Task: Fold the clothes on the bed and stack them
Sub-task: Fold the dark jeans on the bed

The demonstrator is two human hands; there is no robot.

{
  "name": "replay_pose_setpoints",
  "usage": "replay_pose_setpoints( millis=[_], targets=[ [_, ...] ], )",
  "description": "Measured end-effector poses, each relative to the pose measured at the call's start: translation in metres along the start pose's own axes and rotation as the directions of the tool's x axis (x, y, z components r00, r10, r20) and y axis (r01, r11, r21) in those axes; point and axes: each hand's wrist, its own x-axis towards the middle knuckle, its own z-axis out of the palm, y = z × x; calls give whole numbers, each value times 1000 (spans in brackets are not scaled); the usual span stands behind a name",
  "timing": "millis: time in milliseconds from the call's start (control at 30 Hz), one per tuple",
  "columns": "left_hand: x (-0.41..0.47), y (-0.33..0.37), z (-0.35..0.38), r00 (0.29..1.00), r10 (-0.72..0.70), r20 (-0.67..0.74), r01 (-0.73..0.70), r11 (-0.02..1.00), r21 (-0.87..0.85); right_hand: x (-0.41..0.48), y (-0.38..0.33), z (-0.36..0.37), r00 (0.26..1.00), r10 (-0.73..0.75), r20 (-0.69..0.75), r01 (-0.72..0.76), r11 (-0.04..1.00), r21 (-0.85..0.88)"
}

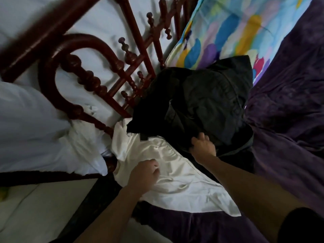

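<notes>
Purple blanket (289, 137) covers the bed. Dark turned-wood bed frame (91, 79) runs along the far-left edge, and a bright patterned quilt (228, 32) lies toward the far-right corner. Pale bedding (35, 128) bulges beyond the frame on the left.

Black clothes (201, 102) sit heaped against the frame, mid-bed, not yet folded. White garment (184, 186), shiny and creased, spreads from under that heap toward the near edge. A dark printed mark shows where the black cloth overlaps it.

Left hand (143, 174): clenched on the white garment's left part, fingers curled, seemingly bunching a fold of it. Right hand (203, 146): fingers hooked into the heap's near edge, gripping dark cloth, just beside the white garment's upper border.

Step in hand, by my reading: separating the two layers. To do it well, lift the black heap clear with the right hand while the left pins the white fabric, so the slippery cloth does not drag along. Then pull the white garment flat on open blanket near the edge and smooth its creases before the first fold.
</notes>
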Motion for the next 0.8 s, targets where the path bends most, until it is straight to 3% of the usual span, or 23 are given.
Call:
replay_pose_setpoints(
  millis=[133, 233, 333, 467, 567, 700, 800],
  targets=[
    [32, 16, -1, 1000, 17, 8, -18, 997, 74, 1, 16, -5, 995, 85, 61, -99, 953, 287],
    [49, 42, -14, 990, 132, -48, -120, 972, 201, -10, 31, -33, 985, 163, 64, -173, 848, 502],
    [58, 77, -33, 944, 309, -118, -261, 915, 307, -36, 35, -71, 994, 82, 73, -110, 709, 696],
    [59, 116, -51, 878, 479, -16, -415, 777, 474, -95, 25, -119, 992, -55, 118, -71, 530, 845],
    [47, 133, -52, 830, 555, 59, -513, 715, 475, -137, 28, -152, 978, -143, 152, -36, 602, 798],
    [18, 158, -80, 726, 688, 0, -663, 700, 265, -182, 58, -184, 997, -21, 78, -28, 811, 585],
    [-6, 177, -128, 678, 730, -86, -719, 683, 127, -205, 76, -201, 993, 79, -87, -40, 924, 380]
  ],
)
